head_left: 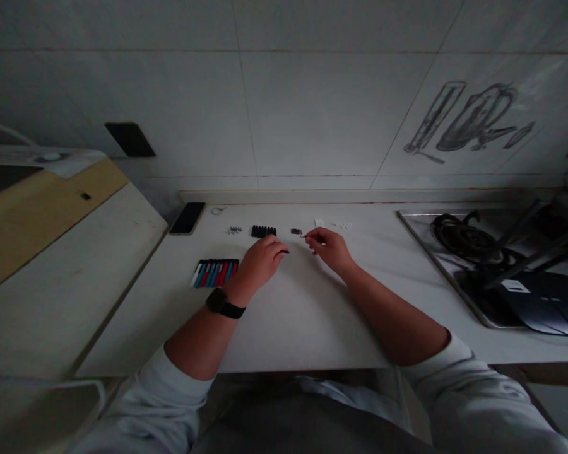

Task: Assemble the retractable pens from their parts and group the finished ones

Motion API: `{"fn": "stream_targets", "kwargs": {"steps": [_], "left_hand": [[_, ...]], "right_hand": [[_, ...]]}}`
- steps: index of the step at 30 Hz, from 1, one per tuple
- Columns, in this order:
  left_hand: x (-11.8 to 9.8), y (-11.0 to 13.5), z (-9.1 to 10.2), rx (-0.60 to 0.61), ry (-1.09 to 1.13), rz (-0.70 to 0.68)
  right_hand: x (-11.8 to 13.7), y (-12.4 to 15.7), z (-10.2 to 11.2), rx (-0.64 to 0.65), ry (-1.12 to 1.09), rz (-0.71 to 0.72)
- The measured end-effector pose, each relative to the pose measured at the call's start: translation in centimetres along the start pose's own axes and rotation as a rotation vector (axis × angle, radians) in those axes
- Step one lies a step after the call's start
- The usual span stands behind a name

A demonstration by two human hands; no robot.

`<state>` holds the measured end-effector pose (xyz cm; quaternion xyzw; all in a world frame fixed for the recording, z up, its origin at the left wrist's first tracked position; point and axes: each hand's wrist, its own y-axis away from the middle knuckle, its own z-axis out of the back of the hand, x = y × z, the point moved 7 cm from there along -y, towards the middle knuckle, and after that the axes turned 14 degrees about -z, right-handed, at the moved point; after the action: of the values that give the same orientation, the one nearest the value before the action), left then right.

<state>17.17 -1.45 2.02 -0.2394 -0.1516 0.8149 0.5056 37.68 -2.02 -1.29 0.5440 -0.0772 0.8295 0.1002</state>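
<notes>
Two pinches are near-closed: left hand [261, 257] on black piece [284, 252], right hand [329, 246] on tiny part [303, 236] a slack grip could drop.

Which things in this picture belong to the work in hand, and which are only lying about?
Likely for the work:
black piece in left hand
tiny part in right hand
row of black pieces
coloured sticks
silvery parts
white parts

Likely just lying about:
black smartphone
router
</notes>
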Motion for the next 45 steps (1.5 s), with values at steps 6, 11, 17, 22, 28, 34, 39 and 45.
{"fn": "stream_targets", "kwargs": {"steps": [6, 11, 17, 22, 28, 34, 39, 45], "left_hand": [[0.2, 0.2, -0.4, 0.025, -0.013, 0.002], [0.2, 0.3, -0.3, 0.044, -0.024, 0.006], [0.2, 0.2, -0.4, 0.046, -0.039, 0.001], [0.4, 0.3, -0.8, 0.073, -0.029, 0.007], [0.6, 0.5, -0.9, 0.075, -0.016, 0.004], [0.6, 0.6, -1.2, 0.083, -0.025, 0.001], [0.6, 0.5, -1.2, 0.083, -0.022, 0.012], [1.0, 0.6, -1.2, 0.054, -0.031, 0.016]], "right_hand": [[2.4, -2.2, 2.0, -0.262, 0.499, 0.216], [1.4, -4.5, 0.3, -0.309, 0.755, 0.126], [0.2, -4.8, -0.6, -0.287, 0.856, 0.051], [0.3, -4.5, -1.0, -0.226, 0.857, 0.059], [0.2, -4.0, -1.3, -0.210, 0.866, 0.086], [0.3, -4.3, -1.5, -0.217, 0.876, 0.080], [0.4, -4.3, -1.8, -0.215, 0.887, 0.071], [1.8, -2.6, -0.9, -0.196, 0.752, 0.138]]}}
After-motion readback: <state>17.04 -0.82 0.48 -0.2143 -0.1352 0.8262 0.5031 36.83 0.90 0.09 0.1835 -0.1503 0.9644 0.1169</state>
